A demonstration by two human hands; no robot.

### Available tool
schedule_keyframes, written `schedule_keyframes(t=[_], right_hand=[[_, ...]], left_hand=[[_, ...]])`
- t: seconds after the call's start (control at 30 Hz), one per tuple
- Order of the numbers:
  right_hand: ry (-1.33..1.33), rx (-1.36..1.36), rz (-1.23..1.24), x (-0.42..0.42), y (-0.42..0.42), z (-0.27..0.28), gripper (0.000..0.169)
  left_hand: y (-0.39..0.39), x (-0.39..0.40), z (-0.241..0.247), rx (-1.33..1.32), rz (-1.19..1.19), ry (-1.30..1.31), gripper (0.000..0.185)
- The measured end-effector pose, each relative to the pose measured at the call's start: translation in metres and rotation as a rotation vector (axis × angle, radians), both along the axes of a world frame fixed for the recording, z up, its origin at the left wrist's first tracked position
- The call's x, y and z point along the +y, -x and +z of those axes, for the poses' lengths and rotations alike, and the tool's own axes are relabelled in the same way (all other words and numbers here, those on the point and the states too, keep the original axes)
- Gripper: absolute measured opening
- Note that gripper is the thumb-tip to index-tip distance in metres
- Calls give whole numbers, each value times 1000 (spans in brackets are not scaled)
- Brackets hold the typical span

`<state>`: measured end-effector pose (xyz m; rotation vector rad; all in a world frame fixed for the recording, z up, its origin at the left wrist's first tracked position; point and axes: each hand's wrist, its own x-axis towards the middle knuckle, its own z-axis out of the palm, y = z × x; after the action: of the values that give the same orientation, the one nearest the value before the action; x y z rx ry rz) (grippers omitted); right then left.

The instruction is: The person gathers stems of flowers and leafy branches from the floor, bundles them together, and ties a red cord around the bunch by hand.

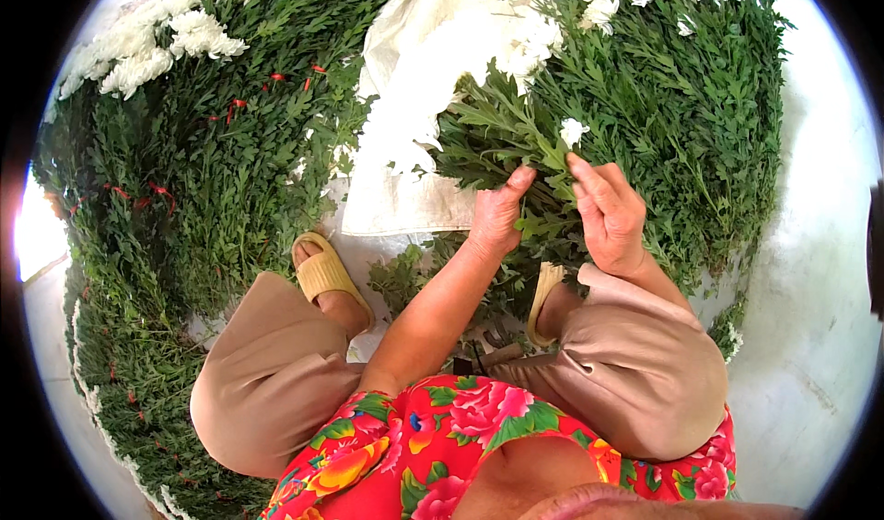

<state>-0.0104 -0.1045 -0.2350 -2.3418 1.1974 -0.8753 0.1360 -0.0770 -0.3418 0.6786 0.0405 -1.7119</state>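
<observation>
My left hand [502, 210] is closed around the leafy stems of a bunch of white chrysanthemums [476, 130], thumb on top. The bunch's white heads point away from me, over a cream cloth [421, 205] on the floor. To the right, my right hand [608, 209] pinches a leafy green stem [549, 140] between thumb and fingertips, close to the left hand. A small white bloom [572, 133] shows just above these fingers. Leaves partly hide the stem ends below the hands.
A large heap of chrysanthemum stems [621, 85] lies to the right. Another pile [228, 140], with red ties [237, 105], spreads along the left. Cut leaves [404, 278] litter the floor between my feet in yellow slippers [326, 271]. Pale floor [808, 292] runs along the right side.
</observation>
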Motion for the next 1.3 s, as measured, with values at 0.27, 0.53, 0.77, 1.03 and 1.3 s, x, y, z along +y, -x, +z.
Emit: schedule_keyframes(t=[0.27, 0.53, 0.77, 1.03, 1.3], right_hand=[[-40, 49, -83, 0, 3, -6, 51], [256, 533, -9, -2, -7, 21, 52], [27, 287, -6, 8, 16, 77, 45], [-287, 235, -180, 46, 63, 203, 136], [-249, 224, -198, 90, 47, 248, 135]], left_hand=[[1, 1, 26, 11, -92, 15, 51], [11, 2, 48, -36, -52, 70, 35], [27, -2, 98, -13, -13, 196, 33], [60, -22, 199, -53, 5, 527, 26], [87, 30, 219, -1839, 309, 1153, 51]])
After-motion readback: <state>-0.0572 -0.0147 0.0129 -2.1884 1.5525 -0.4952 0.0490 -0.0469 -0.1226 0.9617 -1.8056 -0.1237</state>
